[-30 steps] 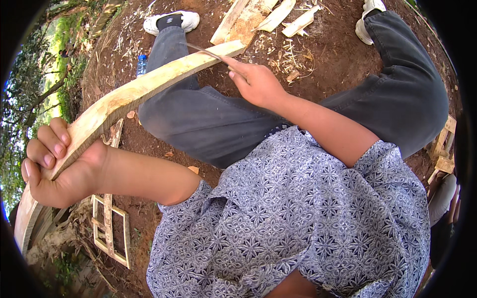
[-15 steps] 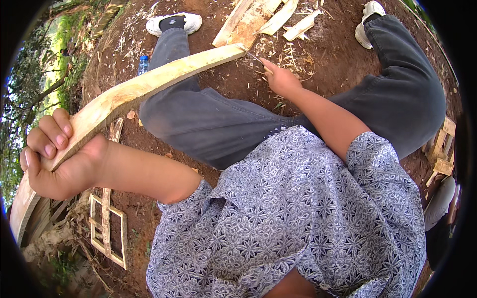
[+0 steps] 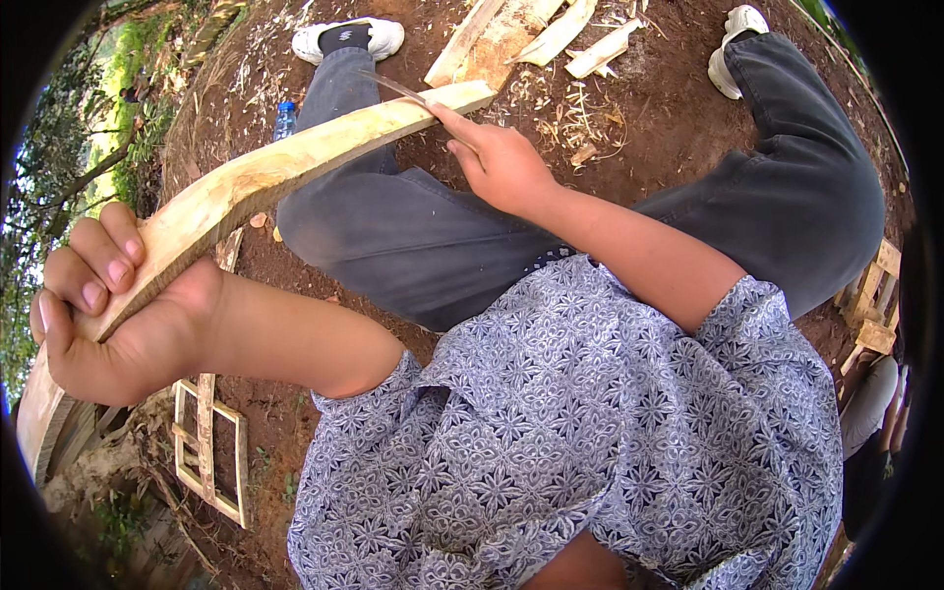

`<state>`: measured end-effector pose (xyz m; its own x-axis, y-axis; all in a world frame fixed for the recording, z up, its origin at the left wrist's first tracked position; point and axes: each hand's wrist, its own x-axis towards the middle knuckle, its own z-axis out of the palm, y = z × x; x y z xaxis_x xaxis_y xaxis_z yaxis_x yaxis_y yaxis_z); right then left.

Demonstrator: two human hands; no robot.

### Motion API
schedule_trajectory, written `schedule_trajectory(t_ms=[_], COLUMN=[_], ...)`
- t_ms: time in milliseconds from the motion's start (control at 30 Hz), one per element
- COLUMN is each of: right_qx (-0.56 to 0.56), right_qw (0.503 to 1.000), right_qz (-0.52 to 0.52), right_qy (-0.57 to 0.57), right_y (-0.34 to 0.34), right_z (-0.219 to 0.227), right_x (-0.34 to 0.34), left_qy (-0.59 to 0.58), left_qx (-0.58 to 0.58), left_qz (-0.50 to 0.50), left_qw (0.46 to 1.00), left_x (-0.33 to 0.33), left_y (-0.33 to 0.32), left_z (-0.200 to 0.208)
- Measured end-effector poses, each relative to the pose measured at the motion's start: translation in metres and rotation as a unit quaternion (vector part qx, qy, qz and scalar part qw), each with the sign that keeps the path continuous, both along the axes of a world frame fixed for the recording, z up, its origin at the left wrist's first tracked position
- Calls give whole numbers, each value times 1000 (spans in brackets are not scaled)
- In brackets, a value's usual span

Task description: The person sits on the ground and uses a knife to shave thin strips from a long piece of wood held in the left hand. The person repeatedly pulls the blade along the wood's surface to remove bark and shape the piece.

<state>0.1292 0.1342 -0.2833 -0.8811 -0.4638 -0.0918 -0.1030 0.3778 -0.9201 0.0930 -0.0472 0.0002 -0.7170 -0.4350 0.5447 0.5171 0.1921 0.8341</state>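
A long, curved piece of pale wood (image 3: pixel 285 157) slants from the lower left up to the middle top. My left hand (image 3: pixel 128 315) is wrapped round it near its lower left part, fingers over the upper edge. In my right hand (image 3: pixel 501 167) is a knife (image 3: pixel 398 88) with a thin, narrow blade; most of its handle is hidden in my fingers. The blade lies across the wood near its far end and points up to the left, its tip past the upper edge. That far end meets a flat board (image 3: pixel 482 69) on the ground.
Several pale wood pieces (image 3: pixel 600 49) and shavings lie on the brown soil ahead. A blue-capped bottle (image 3: pixel 285 120) stands beside my left leg. A wooden frame (image 3: pixel 241 462) lies at lower left. Small wooden structures (image 3: pixel 875 295) and part of another person (image 3: pixel 870 413) are at the right.
My right hand with the knife has moved left and nearer along the wood, and the blade now reaches across it. My left hand keeps its hold, shifting only slightly.
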Motion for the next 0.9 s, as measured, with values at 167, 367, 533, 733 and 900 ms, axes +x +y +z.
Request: schedule_trajectory(t_ms=[167, 367, 533, 733, 900], right_qx=[234, 110, 203, 149, 141], right_qw=[953, 991, 969, 972, 980], right_qz=[49, 40, 50, 67, 43], right_qy=[-184, -67, -134, -168, -136], right_y=[46, 20, 30, 37, 35], right_z=[-72, -37, -62, -45, -54], right_x=[-14, -2, -8, -5, 1], left_qy=[5, 9, -3, 6, -3], left_qx=[-14, 2, -10, -9, -4], left_qz=[55, -12, -3, 9, -9], left_qw=[998, 1000, 1000, 1000, 1000], left_x=[-2, -4, -2, -6, -3], left_y=[16, 4, 10, 4, 2], left_z=[2, 2, 1, 0, -1])
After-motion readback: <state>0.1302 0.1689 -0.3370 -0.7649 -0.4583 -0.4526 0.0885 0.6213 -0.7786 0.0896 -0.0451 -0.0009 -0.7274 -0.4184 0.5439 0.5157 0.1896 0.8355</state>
